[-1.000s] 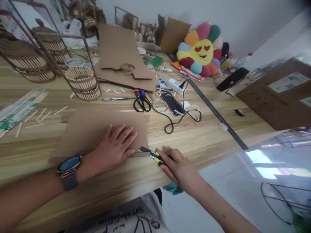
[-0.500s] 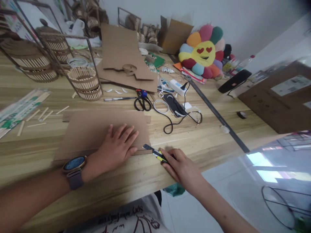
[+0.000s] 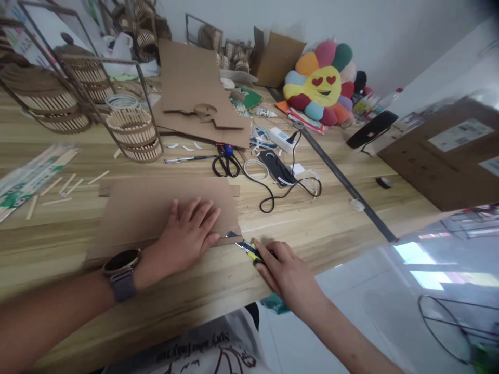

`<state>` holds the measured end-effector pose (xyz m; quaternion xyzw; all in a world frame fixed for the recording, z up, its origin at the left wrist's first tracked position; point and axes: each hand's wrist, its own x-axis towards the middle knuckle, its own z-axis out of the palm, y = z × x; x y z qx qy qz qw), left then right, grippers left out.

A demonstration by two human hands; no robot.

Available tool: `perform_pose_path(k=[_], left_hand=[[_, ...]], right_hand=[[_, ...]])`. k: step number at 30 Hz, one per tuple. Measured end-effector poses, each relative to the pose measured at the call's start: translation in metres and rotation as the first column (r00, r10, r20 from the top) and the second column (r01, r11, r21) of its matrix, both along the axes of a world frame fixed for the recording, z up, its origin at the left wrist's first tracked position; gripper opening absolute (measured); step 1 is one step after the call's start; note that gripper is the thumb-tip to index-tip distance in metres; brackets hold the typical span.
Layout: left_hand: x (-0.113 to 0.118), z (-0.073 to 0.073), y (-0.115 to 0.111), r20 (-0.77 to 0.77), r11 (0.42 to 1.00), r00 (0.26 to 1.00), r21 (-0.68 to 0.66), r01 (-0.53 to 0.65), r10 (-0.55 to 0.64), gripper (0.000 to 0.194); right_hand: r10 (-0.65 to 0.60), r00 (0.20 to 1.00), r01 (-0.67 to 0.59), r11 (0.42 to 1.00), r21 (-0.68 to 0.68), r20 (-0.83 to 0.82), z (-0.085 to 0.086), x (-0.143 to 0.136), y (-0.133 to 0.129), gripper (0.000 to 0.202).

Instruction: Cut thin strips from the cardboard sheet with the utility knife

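My left hand (image 3: 189, 231) lies flat with spread fingers on a brown cardboard sheet (image 3: 132, 208), pressing it to the wooden table (image 3: 171, 298). A watch (image 3: 121, 262) is on that wrist. In my right hand (image 3: 283, 267) is a yellow and black utility knife (image 3: 249, 251), its blade out and pointing left. The blade tip rests at the sheet's near right corner, over a narrow strip along the front edge. Whether it has gone through the cardboard I cannot tell.
Scissors (image 3: 226, 162), a pen (image 3: 190, 159), a phone (image 3: 277, 169) and a black cable (image 3: 268, 205) lie behind the sheet. Small slatted baskets (image 3: 134, 132) stand at the back left. A long dark strip (image 3: 346, 184) crosses the right side, near a large cardboard box (image 3: 440, 156).
My right hand has moved slightly left with the utility knife, so the blade reaches a little further over the cardboard's edge. The left hand stays in place; the view has shifted slightly.
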<state>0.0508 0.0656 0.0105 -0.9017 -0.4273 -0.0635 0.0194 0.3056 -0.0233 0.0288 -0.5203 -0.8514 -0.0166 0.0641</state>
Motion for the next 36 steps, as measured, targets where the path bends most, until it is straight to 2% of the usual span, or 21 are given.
perform_pose_path(k=[4,6,8,11,13,20,29,36], left_hand=[[0.012,0.004,-0.002,0.002,0.997,0.997,-0.002,-0.075,0.075,0.051],[0.009,0.004,0.000,0.003,0.998,0.998,-0.011,-0.064,0.064,0.052],[-0.005,0.002,0.005,0.007,0.999,1.000,-0.023,0.030,-0.030,0.051],[-0.032,-0.003,0.014,0.038,0.969,0.969,-0.017,0.246,-0.245,0.052],[-0.045,-0.005,0.018,0.056,0.959,0.958,0.001,0.283,-0.283,0.053],[-0.044,-0.007,0.014,0.113,0.974,0.967,0.029,0.225,-0.227,0.047],[-0.045,-0.009,0.015,0.087,0.976,0.972,0.005,0.219,-0.218,0.047],[-0.042,-0.007,0.012,0.102,0.981,0.976,-0.003,0.192,-0.190,0.047]], right_hand=[[-0.038,0.999,0.038,0.999,-0.027,-0.014,0.001,0.002,0.005,0.043],[-0.054,0.998,0.053,0.998,-0.040,-0.022,0.001,0.004,0.006,0.043],[-0.067,0.997,0.065,0.997,-0.042,-0.028,0.001,0.005,0.005,0.043],[-0.085,0.996,0.084,0.996,-0.037,-0.028,-0.001,0.004,0.003,0.042],[-0.097,0.995,0.096,0.995,-0.036,-0.027,-0.003,0.002,0.002,0.042],[-0.117,0.993,0.117,0.993,0.013,0.022,-0.004,-0.003,-0.004,0.043],[-0.149,0.979,0.137,0.986,0.092,0.139,-0.003,-0.014,-0.009,0.040],[-0.151,0.979,0.139,0.986,0.096,0.136,-0.001,-0.017,-0.012,0.040]])
